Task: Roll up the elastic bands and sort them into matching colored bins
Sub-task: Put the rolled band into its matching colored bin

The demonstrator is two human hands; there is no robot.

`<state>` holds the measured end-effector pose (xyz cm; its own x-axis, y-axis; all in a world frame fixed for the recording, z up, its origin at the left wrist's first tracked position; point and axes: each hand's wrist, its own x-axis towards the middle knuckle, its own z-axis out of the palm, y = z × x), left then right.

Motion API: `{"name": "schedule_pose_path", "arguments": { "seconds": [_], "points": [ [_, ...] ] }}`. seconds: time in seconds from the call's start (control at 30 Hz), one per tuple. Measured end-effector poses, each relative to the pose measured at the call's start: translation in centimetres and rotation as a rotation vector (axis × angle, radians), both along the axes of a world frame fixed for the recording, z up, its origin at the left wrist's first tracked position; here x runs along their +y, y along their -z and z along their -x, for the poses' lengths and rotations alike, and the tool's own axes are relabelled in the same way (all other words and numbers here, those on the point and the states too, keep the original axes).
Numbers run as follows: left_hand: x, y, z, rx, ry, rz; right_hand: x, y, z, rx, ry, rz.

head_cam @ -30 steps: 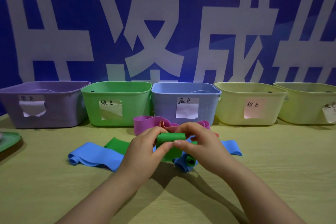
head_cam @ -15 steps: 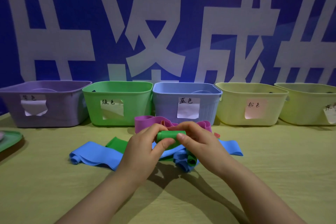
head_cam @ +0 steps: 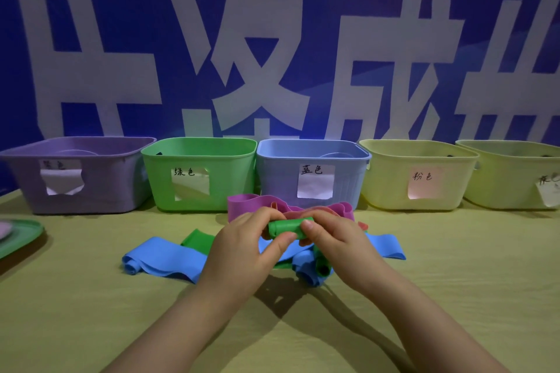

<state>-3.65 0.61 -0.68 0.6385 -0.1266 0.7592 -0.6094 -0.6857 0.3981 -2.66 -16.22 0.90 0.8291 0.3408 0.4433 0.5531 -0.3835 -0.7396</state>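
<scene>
Both hands — left hand and right hand — pinch the green band, rolled into a tight cylinder and held above the surface. Rolling looks nearly finished — next, it likely goes into the green bin, without unwinding.

Five bins, two hands, one green roll.
</scene>
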Motion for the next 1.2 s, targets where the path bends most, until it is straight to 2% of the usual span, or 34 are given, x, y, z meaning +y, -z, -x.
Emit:
{"name": "schedule_pose_path", "arguments": {
  "seconds": [0.27, 0.53, 0.67, 0.83, 1.03, 1.2],
  "points": [
    [2.7, -3.0, 0.6, -0.006, -0.018, 0.027, 2.5, -2.1, 0.3, -0.098, -0.052, -0.087],
    [9.1, -4.6, 0.5, 0.015, -0.059, -0.036, 8.3, -3.9, -2.5, -0.362, 0.046, 0.163],
    [12.6, -5.3, -1.4, 0.033, -0.117, -0.156, 11.6, -4.3, -4.9, -0.524, 0.087, 0.249],
    [15.5, -6.7, -5.4, -0.045, -0.2, -0.283, 15.1, -5.4, -8.7, -0.641, 0.158, 0.34],
    [16.6, -7.9, -11.8, -0.033, -0.332, -0.28, 17.8, -6.1, -14.6, -0.627, 0.319, 0.371],
    [16.8, -7.1, -16.7, 0.058, -0.371, -0.258, 18.9, -5.7, -18.5, -0.53, 0.4, 0.433]
  ]
}}
